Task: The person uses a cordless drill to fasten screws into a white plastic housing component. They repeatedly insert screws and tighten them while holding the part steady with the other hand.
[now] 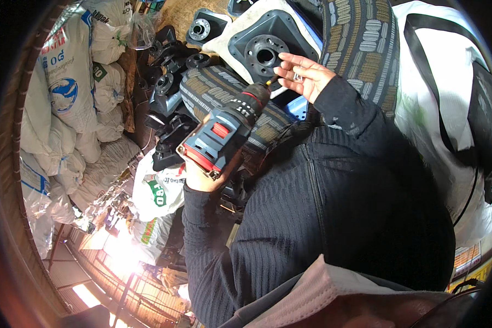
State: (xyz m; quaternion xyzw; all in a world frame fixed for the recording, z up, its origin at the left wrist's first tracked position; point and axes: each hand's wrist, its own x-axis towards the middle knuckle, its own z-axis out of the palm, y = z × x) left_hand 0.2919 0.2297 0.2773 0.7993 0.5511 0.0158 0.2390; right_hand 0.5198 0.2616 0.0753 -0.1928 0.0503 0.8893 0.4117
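Observation:
My left hand (201, 178) is wrapped round the grip of a blue, black and red cordless drill (220, 135). The drill's chuck and bit point up and right, toward a dark grey square plastic part (283, 34) with a round flange and a central hole. My right hand (307, 76) is beside the bit tip, over the lower edge of that part. Small shiny metal pieces (297, 77) sit among its bent fingers; their exact kind is too small to tell. Beneath the drill is a patterned cushion (213, 82).
A similar grey flanged part (202, 27) lies at the far left of the square one. Several black flanged parts (169, 82) are heaped left of the cushion. White sacks (65, 82) are stacked at the left. A large white bag (426, 65) with black straps stands at the right.

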